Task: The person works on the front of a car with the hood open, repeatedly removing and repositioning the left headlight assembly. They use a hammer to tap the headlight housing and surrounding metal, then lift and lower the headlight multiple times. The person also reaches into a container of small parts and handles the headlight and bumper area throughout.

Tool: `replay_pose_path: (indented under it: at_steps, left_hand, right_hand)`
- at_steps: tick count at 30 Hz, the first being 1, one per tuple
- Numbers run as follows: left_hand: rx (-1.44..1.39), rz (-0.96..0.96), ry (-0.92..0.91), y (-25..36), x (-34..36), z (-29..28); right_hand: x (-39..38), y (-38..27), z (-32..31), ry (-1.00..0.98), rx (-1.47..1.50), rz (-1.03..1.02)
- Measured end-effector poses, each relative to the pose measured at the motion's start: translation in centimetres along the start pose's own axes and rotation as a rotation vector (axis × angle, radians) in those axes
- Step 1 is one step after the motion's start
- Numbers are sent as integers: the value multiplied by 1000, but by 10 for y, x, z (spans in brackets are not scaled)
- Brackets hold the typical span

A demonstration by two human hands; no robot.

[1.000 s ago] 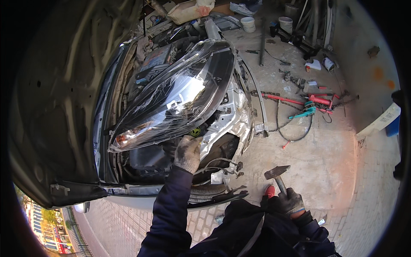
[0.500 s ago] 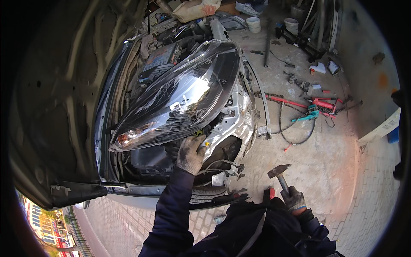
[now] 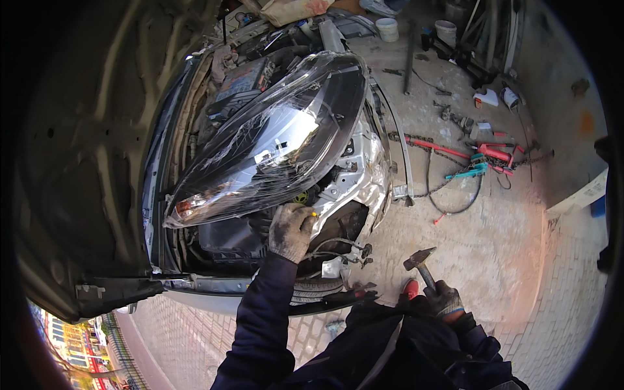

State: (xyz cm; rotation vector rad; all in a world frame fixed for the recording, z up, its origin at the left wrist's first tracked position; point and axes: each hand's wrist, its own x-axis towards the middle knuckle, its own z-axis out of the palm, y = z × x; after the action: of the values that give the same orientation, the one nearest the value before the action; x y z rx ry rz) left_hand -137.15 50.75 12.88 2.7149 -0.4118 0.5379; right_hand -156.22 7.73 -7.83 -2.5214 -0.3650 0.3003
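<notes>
A large headlight [image 3: 296, 133] in clear plastic wrap lies slantwise across the front corner of an opened car. My left hand [image 3: 290, 232], in a dirty knitted glove, is against its near lower edge with the fingers curled. A small yellow piece [image 3: 314, 214] shows beside the fingertips; what they grip is hidden. Just above the knuckles is a yellow-green round part [image 3: 301, 197] of the headlight's back. Low on the right, my gloved right hand [image 3: 445, 300] is wrapped around the handle of a hammer [image 3: 421, 259], head upward.
The raised hood [image 3: 91, 143] fills the left side. Bare silver body metal [image 3: 351, 179] and loose wiring [image 3: 344, 247] border the headlight. On the concrete floor at right lie a red tool with a chain [image 3: 497, 153], a teal tool [image 3: 469, 171] and a long bar [image 3: 408, 65]. White buckets [image 3: 387, 29] stand at the back.
The view has shifted slightly, and more of my red shoe shows. Both hands keep nearly the same places; the hammer stays in my right hand and the headlight looks unmoved.
</notes>
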Motion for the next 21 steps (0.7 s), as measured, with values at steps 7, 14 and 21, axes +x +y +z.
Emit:
replay_pose_path:
  at_steps: [7,14,21]
  left_hand:
    - [152,107,-21,0,4,-4]
    - [166,73,40,5,1,2]
    - [319,125,60,7,-1,8]
  right_hand:
    - [-2,-7,-6,-22,175,218]
    - [4,-12,-20,-29,97,102]
    - [4,-11,-20,-106,109,134]
